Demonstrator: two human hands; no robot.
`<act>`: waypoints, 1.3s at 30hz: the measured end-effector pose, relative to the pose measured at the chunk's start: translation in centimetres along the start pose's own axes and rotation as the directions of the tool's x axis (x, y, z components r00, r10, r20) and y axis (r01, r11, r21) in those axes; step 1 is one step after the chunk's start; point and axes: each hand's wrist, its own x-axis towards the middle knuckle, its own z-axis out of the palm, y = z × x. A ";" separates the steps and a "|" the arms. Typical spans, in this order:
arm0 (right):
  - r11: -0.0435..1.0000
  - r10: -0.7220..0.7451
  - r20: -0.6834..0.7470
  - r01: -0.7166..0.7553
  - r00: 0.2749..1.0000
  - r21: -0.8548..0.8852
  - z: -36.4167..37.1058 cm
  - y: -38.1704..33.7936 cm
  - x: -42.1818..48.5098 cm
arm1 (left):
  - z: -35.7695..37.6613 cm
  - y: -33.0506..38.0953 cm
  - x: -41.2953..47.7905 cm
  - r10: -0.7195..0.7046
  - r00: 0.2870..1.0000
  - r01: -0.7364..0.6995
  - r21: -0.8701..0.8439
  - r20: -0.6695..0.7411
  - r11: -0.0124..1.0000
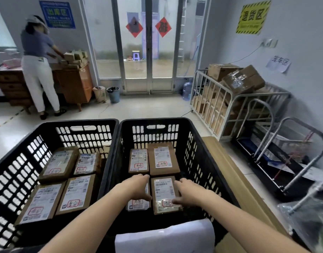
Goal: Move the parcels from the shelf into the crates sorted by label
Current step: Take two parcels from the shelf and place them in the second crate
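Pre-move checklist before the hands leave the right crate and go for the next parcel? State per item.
1. Near-right parcel lies flat on the floor of the right crate, label up: ok.
2. Near-left parcel seated: cannot tell, the left hand covers most of it.
3. Right hand free of the parcel: not ok, its fingers rest on the parcel's edge and label.
4. Red marks on the four right-crate labels match: cannot tell, writing too small.
5. Left crate holds four parcels, flat, label up: ok.
6. Room left in the right crate: not ok for a flat spot, four parcels cover most of its floor.
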 end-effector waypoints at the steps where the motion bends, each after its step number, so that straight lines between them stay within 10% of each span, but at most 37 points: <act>1: 1.000 0.011 -0.019 -0.011 1.000 0.011 -0.2 -0.3 -0.9 | -0.1 0.2 -0.6 0.018 1.000 -0.018 0.002 -0.012 1.000; 15: 0.931 0.354 -0.331 -0.296 0.875 0.215 0.4 -6.0 -17.5 | -2.1 1.9 -13.6 0.378 0.883 -0.418 -0.101 -0.277 0.903; 30: 0.734 0.678 -0.412 -0.594 0.609 0.330 4.6 -8.5 -39.7 | 0.1 13.5 -25.4 0.712 0.678 -0.717 0.049 -0.183 0.695; 39: 0.546 0.832 -0.380 -0.711 0.403 0.443 10.3 -9.3 -56.0 | 3.9 23.8 -34.4 0.845 0.506 -0.731 0.435 -0.171 0.526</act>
